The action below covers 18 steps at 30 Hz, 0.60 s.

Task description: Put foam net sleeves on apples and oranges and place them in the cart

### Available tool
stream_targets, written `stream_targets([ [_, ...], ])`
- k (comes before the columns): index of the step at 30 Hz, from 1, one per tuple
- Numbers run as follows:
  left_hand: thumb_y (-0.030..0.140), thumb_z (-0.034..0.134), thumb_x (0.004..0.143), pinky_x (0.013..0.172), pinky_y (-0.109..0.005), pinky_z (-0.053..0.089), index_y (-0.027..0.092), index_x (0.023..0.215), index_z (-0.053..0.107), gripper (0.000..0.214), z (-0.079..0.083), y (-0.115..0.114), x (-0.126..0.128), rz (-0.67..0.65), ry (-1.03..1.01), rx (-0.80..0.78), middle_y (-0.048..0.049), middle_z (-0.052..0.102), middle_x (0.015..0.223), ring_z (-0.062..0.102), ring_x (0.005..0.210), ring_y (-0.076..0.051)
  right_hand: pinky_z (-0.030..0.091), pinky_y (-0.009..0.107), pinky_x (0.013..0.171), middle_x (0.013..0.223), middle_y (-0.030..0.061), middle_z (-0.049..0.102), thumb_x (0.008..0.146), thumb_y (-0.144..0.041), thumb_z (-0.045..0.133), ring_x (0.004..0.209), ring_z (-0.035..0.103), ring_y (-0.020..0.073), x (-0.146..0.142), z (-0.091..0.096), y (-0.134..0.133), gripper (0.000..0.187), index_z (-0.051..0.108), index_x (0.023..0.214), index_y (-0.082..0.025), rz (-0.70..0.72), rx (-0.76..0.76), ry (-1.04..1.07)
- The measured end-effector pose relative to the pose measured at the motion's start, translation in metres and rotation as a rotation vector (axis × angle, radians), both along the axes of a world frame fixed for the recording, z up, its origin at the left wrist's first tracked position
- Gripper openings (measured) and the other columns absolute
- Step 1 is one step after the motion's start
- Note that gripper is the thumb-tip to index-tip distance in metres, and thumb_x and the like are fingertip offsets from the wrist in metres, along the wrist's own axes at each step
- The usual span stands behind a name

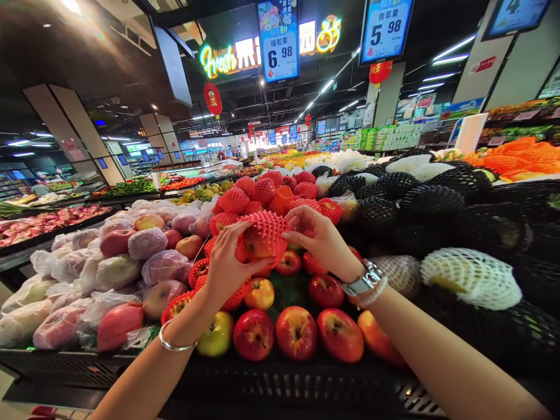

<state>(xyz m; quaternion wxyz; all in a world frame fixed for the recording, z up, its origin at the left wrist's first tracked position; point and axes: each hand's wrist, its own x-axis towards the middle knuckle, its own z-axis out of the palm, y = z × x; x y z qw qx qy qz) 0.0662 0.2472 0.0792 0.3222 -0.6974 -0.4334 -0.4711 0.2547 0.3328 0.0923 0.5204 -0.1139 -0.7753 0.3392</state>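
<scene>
Between my two hands is an apple [257, 242], partly covered by a red foam net [268, 226]. My left hand [230, 254] wraps round the apple from the left, thumb below and fingers on top. At the net's right edge, my right hand [315, 236] pinches the foam between thumb and fingers. Below them, bare red apples [296, 332] line the front of the display, with a yellow-green apple [216, 333] at the left end. Behind my hands, several netted apples [263, 191] are heaped in red foam.
Plastic-wrapped apples [164, 265] are piled on the left. On the right lie fruits in black foam nets [431, 201] and one in a white net [472, 277]. A black crate edge [289, 382] runs along the front. Price screens [280, 44] hang overhead.
</scene>
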Motion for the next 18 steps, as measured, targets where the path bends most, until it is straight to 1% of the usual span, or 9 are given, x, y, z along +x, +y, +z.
stream_targets([
  [2,0.037,0.078,0.069,0.091,-0.037,0.052,0.019,0.114,0.054,0.054,0.000,0.001,0.000,-0.016,-0.090,-0.046,-0.0073,0.067,0.112,0.064,0.104,-0.023,0.049,0.029,0.072,0.088,0.0021,0.060,0.080,-0.043,0.068,0.080,0.057,0.0155,0.003,0.002,-0.002,0.038,0.053,0.105,-0.019,-0.094,0.198,-0.001],
  [4,0.037,0.079,0.066,0.090,-0.036,0.053,0.018,0.112,0.055,0.055,0.001,0.003,0.000,-0.061,-0.214,-0.129,-0.0071,0.068,0.112,0.065,0.103,-0.023,0.047,0.039,0.093,0.114,0.0095,0.058,0.080,-0.047,0.068,0.107,0.055,0.0223,0.006,0.004,-0.003,0.051,0.050,0.120,-0.020,-0.162,0.469,-0.080],
  [6,0.037,0.078,0.065,0.091,-0.036,0.053,0.017,0.113,0.056,0.056,0.002,0.004,0.001,-0.146,-0.331,-0.244,-0.0070,0.068,0.113,0.065,0.103,-0.023,0.032,0.049,0.110,0.142,0.0148,0.041,0.075,-0.052,0.070,0.133,0.036,0.0292,0.008,0.005,-0.003,0.071,0.044,0.134,-0.021,-0.237,0.692,-0.227],
  [7,0.036,0.077,0.065,0.092,-0.035,0.053,0.017,0.114,0.056,0.056,0.002,0.005,0.001,-0.193,-0.373,-0.302,-0.0069,0.068,0.114,0.065,0.104,-0.023,0.027,0.051,0.114,0.148,0.0151,0.033,0.073,-0.053,0.071,0.138,0.028,0.0308,0.008,0.004,-0.004,0.080,0.039,0.139,-0.021,-0.262,0.754,-0.307],
  [8,0.036,0.077,0.065,0.093,-0.035,0.052,0.017,0.114,0.057,0.056,0.002,0.006,0.002,-0.233,-0.401,-0.356,-0.0068,0.068,0.114,0.065,0.104,-0.023,0.025,0.052,0.115,0.150,0.0151,0.031,0.072,-0.053,0.072,0.139,0.026,0.0312,0.007,0.003,-0.004,0.087,0.034,0.143,-0.021,-0.269,0.778,-0.381],
  [10,0.033,0.076,0.064,0.093,-0.035,0.052,0.016,0.113,0.058,0.055,0.002,0.007,0.004,-0.272,-0.420,-0.453,-0.0067,0.069,0.113,0.065,0.104,-0.022,0.031,0.050,0.112,0.146,0.0157,0.037,0.072,-0.053,0.072,0.134,0.035,0.0304,0.004,-0.002,-0.006,0.094,0.026,0.146,-0.018,-0.227,0.757,-0.490],
  [13,0.028,0.075,0.064,0.089,-0.034,0.054,0.015,0.112,0.059,0.052,0.001,0.008,0.007,-0.247,-0.416,-0.581,-0.0065,0.071,0.108,0.067,0.098,-0.021,0.041,0.046,0.105,0.139,0.0176,0.043,0.077,-0.048,0.070,0.124,0.047,0.0285,-0.003,-0.011,-0.010,0.093,0.021,0.147,-0.013,-0.150,0.670,-0.579],
  [16,0.029,0.075,0.064,0.083,-0.034,0.055,0.014,0.108,0.061,0.049,-0.001,0.009,0.010,-0.189,-0.384,-0.643,-0.0064,0.072,0.102,0.068,0.092,-0.022,0.043,0.045,0.102,0.136,0.0189,0.044,0.078,-0.036,0.073,0.120,0.049,0.0280,-0.008,-0.015,-0.014,0.090,0.022,0.146,-0.009,-0.158,0.593,-0.615],
  [18,0.031,0.076,0.064,0.081,-0.033,0.055,0.014,0.108,0.062,0.049,-0.002,0.009,0.011,-0.176,-0.365,-0.664,-0.0059,0.073,0.100,0.068,0.090,-0.022,0.044,0.046,0.099,0.131,0.0179,0.048,0.075,-0.033,0.075,0.114,0.052,0.0279,-0.008,-0.014,-0.017,0.086,0.028,0.143,-0.010,-0.178,0.547,-0.638],
])
